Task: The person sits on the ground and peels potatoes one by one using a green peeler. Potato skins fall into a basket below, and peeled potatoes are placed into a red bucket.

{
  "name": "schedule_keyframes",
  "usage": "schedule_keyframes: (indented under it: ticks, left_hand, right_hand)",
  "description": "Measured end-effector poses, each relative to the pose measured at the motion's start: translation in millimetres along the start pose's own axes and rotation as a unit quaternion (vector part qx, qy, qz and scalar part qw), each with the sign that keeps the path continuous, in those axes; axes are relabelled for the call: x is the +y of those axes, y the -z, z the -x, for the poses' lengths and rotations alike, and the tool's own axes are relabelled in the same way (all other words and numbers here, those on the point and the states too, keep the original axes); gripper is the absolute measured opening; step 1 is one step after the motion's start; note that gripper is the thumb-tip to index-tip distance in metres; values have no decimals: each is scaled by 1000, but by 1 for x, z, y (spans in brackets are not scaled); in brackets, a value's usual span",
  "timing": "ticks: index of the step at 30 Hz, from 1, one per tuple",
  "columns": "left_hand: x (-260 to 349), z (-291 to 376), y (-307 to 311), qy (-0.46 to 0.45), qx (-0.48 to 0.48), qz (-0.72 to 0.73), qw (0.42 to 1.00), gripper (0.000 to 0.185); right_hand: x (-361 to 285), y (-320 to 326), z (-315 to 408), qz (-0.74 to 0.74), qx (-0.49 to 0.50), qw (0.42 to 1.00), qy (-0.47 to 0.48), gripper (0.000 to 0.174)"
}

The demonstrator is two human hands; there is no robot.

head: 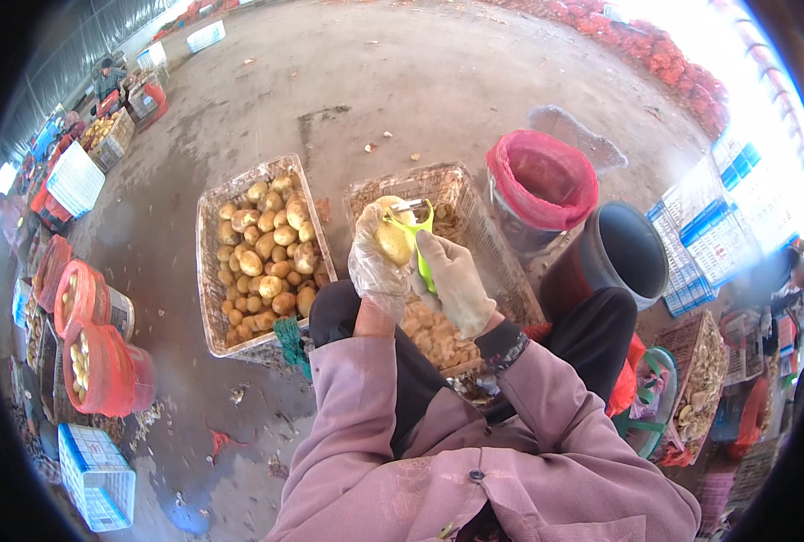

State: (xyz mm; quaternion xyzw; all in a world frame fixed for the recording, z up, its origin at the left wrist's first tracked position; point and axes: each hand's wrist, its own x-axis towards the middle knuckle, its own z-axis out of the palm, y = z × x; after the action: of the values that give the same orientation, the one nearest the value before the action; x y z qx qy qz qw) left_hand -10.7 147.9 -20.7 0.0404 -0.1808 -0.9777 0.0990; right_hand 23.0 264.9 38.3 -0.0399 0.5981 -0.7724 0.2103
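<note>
My left hand (379,264), in a clear plastic glove, holds a pale, largely peeled potato (395,240). In my right hand (457,281), which wears a light work glove, is a bright green Y-shaped peeler (424,251); its metal blade lies at the upper part of the potato. Both hands are above a dirty plastic crate (510,271) with peelings in it, between my knees. To the left of it a second crate (205,271) is filled with unpeeled potatoes (266,251).
A bucket lined with pink mesh (541,179) and a dark empty bucket (629,254) stand at the right, near stacked white-and-blue crates (714,230). Mesh-lined buckets of potatoes (100,369) stand at the left. Another person (108,80) is at the far upper left.
</note>
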Motion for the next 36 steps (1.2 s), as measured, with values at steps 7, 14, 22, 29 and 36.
schedule_keyframes:
  ticks: [7, 14, 22, 29, 36]
  left_hand:
    - [12, 6, -5, 26, 41, -32, 998, 39]
    - [26, -3, -3, 58, 44, 67, 995, 46]
    - [17, 2, -3, 41, 52, 49, 997, 41]
    - [33, -1, -4, 21, 92, 135, 986, 41]
    - [32, 5, -6, 68, -18, 43, 997, 45]
  right_hand:
    - [25, 4, 33, 50, 2, 998, -44, 39]
    - [59, 26, 52, 61, 26, 992, -105, 40]
    - [32, 8, 20, 39, -20, 999, -4, 38]
    - [85, 34, 35, 67, 6, 992, -102, 40]
    - [32, 23, 31, 37, 32, 999, 18, 40]
